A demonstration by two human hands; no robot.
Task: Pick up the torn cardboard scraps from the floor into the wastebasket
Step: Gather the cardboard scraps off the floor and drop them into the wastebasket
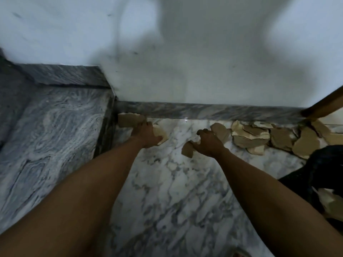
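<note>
Both arms reach toward the foot of the wall. My left hand [146,135] is closed around brown cardboard scraps [130,120], one piece sticking out toward the corner and a paler one under the palm. A small brown scrap [187,150] hangs below my right hand [208,142], which grips it. To the right, a pile of several torn cardboard scraps [259,136] lies on the white marble floor [176,191] along the baseboard. At the right edge stands a black wastebasket [323,164] with a pale scrap [332,203] inside.
A white wall [185,62] with a grey marble baseboard [213,111] runs across the frame. On the left a grey marble floor section [46,136] lies beyond a dark strip. A brown wooden bar [326,103] slants in at the upper right.
</note>
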